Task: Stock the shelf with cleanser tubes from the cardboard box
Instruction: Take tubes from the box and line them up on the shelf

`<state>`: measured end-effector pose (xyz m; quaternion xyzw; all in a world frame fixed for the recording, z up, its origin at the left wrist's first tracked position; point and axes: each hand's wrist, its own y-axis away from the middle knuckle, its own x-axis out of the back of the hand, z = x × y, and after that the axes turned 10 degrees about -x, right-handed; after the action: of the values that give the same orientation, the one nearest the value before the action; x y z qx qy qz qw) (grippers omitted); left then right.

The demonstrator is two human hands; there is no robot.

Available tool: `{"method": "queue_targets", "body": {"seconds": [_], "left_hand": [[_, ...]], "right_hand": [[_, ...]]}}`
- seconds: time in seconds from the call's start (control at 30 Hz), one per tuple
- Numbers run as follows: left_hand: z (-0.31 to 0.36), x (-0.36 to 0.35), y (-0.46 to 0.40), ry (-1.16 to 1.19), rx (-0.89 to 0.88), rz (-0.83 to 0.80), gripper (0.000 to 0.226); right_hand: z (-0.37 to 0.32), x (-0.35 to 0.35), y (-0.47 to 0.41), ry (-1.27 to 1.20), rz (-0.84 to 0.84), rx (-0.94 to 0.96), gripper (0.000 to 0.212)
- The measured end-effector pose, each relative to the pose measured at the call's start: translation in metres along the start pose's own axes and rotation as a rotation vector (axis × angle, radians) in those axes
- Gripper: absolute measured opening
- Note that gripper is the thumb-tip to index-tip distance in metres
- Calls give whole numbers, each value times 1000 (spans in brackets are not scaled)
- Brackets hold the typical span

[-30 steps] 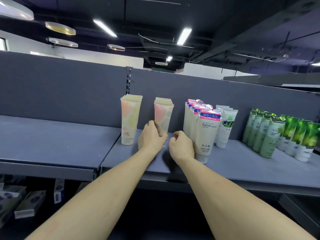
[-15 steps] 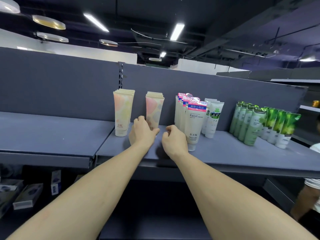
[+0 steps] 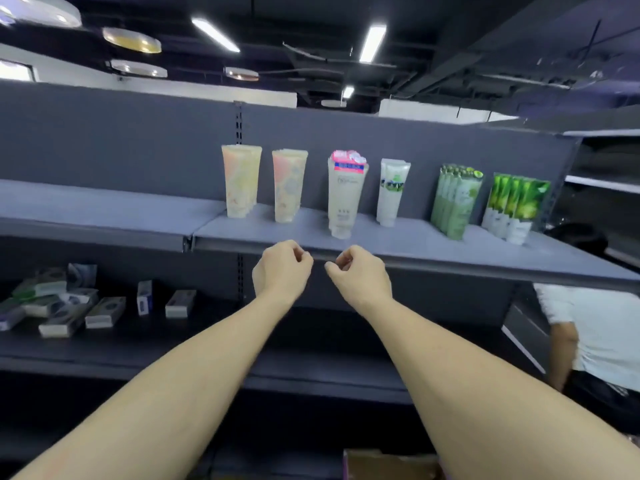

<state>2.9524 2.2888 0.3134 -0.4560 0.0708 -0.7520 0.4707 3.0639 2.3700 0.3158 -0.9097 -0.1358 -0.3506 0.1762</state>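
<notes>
Both hands empty: my left hand [image 3: 282,268] and right hand [image 3: 360,273] hang with fingers loosely curled, in front of the grey metal shelf [image 3: 433,252] edge. Peach-patterned cleanser tubes [image 3: 289,185] stand upright on it in two rows. Brown cardboard box [image 3: 388,462] corner shows at the bottom, below my right forearm.

Both arms extended forward, roughly parallel, converging slightly at the wrists. Left hand [image 3: 282,268] and right hand [image 3: 360,273] sit side by side, close but not touching, backs toward the camera. Fingers on both loosely curled inward, thumbs near the fingertips, nothing held in either. Forearms bare, wrists about level with each other.
</notes>
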Motion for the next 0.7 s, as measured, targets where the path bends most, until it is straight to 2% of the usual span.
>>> {"method": "queue_targets", "body": {"seconds": [0.17,0.27,0.37,0.7], "left_hand": [[9,-23,78,5,63,-122,24],[11,-39,113,16,84,-176,19],[8,-58,143,11,115,-233,12],[-25,-157,213,8,245,-503,20]], "right_hand": [[73,18,44,56,-132,-90,32],[109,13,66,61,-179,-138,34],[140,-1,80,68,-223,-180,36],[242,-67,86,152,-361,-345,38]]}}
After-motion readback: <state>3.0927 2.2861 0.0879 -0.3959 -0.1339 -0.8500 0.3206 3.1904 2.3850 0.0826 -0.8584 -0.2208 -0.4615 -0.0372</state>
